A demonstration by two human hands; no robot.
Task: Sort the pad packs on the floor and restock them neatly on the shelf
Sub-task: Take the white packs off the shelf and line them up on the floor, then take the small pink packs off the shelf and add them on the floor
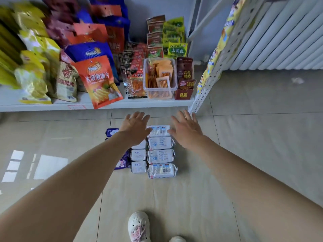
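Observation:
Several white pad packs (pixel 161 156) lie in a neat column on the floor tiles in front of the shelf (pixel 52 105). A second column of smaller white packs (pixel 138 167) sits to their left. Purple packs (pixel 122 162) lie further left, partly hidden under my left forearm. My left hand (pixel 135 127) hovers with fingers spread over the left side of the far packs. On the other side, my right hand (pixel 186 131) is spread flat, its thumb near the farthest white pack (pixel 158 131). Neither hand holds anything.
The low white shelf holds crisp bags (pixel 97 81), snack packets and a clear plastic bin (pixel 160 78). A perforated shelf upright (pixel 208 81) stands at the right, a white radiator (pixel 279 35) behind it. My shoe (pixel 139 226) is at the bottom.

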